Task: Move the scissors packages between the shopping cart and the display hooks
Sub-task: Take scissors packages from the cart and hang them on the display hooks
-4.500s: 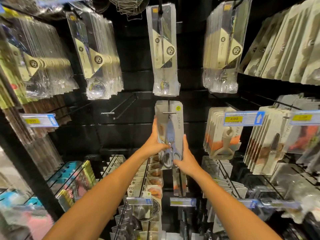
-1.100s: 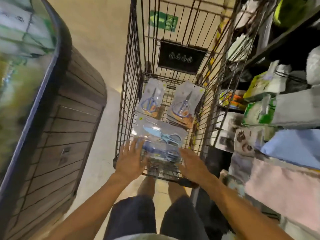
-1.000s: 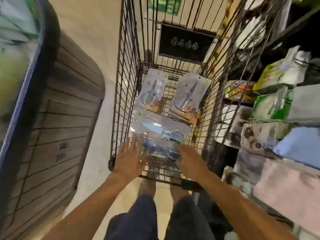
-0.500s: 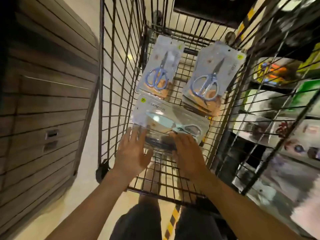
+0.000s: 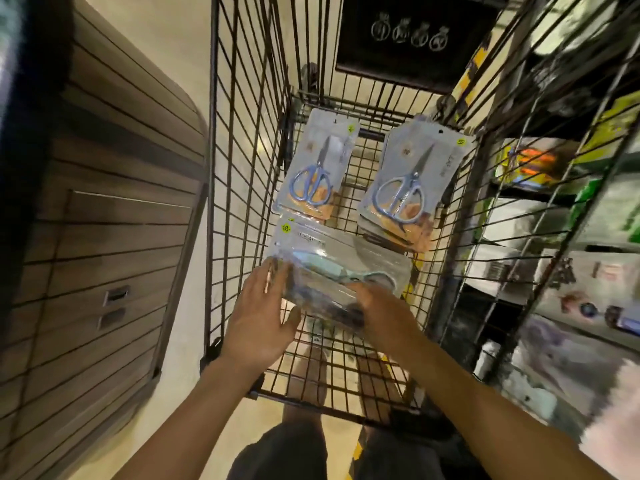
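I look down into a black wire shopping cart [image 5: 242,133]. A stack of clear scissors packages [image 5: 332,251] with pale blue scissors lies crosswise on the cart floor nearest me. My left hand [image 5: 263,317] grips its left end, fingers on top and thumb beneath. My right hand [image 5: 384,317] covers the near right edge and holds it. Two more stacks of scissors packages lie beyond, one at the left [image 5: 317,168] and one at the right [image 5: 412,188], each showing blue-handled scissors on an orange card. The display hooks are out of view.
A wood-slat counter [image 5: 104,237] stands close on the cart's left. Shelves of blurred goods [image 5: 571,220] press against its right side. A black sign [image 5: 415,39] hangs on the cart's far end. My legs show below the cart's near edge.
Earlier both hands held a scissors package at a display hook. The view then dropped to the cart, and my hands have closed onto the near crosswise stack.
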